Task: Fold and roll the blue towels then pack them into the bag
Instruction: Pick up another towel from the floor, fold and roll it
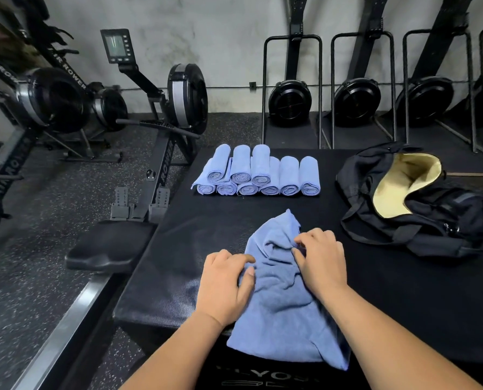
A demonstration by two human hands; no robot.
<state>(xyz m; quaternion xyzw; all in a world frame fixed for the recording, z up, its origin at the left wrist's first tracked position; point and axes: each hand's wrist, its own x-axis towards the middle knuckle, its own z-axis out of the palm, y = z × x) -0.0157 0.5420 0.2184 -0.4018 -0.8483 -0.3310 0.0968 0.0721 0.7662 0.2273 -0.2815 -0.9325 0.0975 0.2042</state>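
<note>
A soft, crumpled blue towel (pixel 279 302) lies on the black padded bench (pixel 178 263). The left hand (pixel 224 288) grips its edge with curled fingers, and the right hand (pixel 321 263) pinches its folds. Beyond it are stacked spiral-ended rolled towels (pixel 257 175). Beyond it to the right slumps the black bag (pixel 431 220), open and lined in yellow.

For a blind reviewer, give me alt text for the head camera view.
The left hand and right hand grip a crumpled blue towel on a black padded platform. Behind lie rolled blue towels, stacked; an open black bag sits to their right.
</note>
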